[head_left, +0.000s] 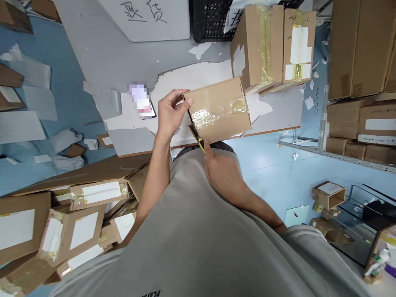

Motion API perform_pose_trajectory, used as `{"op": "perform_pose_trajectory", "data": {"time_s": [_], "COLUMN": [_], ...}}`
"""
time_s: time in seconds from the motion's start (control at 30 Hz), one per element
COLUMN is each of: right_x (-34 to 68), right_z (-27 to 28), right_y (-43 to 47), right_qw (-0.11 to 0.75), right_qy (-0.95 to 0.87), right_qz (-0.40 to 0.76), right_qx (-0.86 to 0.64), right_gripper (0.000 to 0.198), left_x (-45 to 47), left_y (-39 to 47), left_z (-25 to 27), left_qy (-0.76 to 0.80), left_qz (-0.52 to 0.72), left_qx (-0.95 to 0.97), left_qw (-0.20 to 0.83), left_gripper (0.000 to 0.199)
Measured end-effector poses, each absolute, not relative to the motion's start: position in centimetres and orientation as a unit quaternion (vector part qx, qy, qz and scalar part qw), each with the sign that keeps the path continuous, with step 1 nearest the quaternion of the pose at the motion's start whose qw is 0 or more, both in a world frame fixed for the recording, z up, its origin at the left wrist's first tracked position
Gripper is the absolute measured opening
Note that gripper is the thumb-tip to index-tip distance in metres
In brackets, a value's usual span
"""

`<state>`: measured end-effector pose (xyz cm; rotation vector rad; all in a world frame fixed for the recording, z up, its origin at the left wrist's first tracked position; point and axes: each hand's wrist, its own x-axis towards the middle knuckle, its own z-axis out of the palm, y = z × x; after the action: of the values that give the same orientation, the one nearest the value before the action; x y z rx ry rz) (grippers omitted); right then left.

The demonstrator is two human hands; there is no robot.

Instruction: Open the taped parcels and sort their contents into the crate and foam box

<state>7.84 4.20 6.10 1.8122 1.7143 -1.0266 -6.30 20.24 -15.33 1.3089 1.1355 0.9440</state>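
Note:
A brown cardboard box (218, 110) with shiny clear tape across its upper face is tilted over the near edge of the table. My left hand (171, 113) grips its left corner, thumb on top and fingers behind. In my right hand (223, 169) is a utility knife (201, 145) with a yellow-green body, the index finger stretched along it. The knife's tip is at the box's lower left edge, where a flap stands slightly apart. Its blade cannot be made out. Left of the box lies a phone (142, 101) with a blurred screen.
Two taped cartons (262, 45) stand at the table's back right, beside a black plastic crate (210, 20). A grey-white panel with handwriting (157, 31) lies at the back. Labelled boxes (86, 227) fill a large carton at lower left. More boxes (343, 115) are stacked on the right.

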Motion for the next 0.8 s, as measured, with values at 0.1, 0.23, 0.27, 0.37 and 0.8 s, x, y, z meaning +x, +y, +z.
{"op": "perform_pose_trajectory", "data": {"time_s": [0.1, 0.23, 0.27, 0.37, 0.8], "right_x": [10.3, 15.3, 16.6, 19.7, 22.9], "right_z": [6.4, 4.7, 3.9, 1.2, -0.5], "right_y": [3.9, 4.4, 4.7, 5.7, 4.8], "right_qw": [0.158, 0.069, 0.049, 0.001, 0.008], "right_qy": [0.617, 0.539, 0.514, 0.468, 0.521], "right_qz": [-0.343, -0.249, -0.223, -0.191, -0.276], "right_qx": [0.69, 0.802, 0.826, 0.863, 0.807], "right_gripper": [0.068, 0.07, 0.071, 0.071, 0.069], "left_x": [-6.8, -7.2, -7.2, -6.3, -1.3], "left_y": [19.3, 17.9, 17.6, 16.9, 16.8], "left_z": [-14.7, -14.1, -14.1, -14.2, -15.1], "left_qy": [0.475, 0.482, 0.485, 0.498, 0.553], "left_qz": [0.395, 0.396, 0.397, 0.407, 0.463], "left_qx": [0.563, 0.563, 0.562, 0.563, 0.551], "left_qw": [0.549, 0.542, 0.54, 0.519, 0.42], "left_gripper": [0.077, 0.085, 0.086, 0.087, 0.087]}}
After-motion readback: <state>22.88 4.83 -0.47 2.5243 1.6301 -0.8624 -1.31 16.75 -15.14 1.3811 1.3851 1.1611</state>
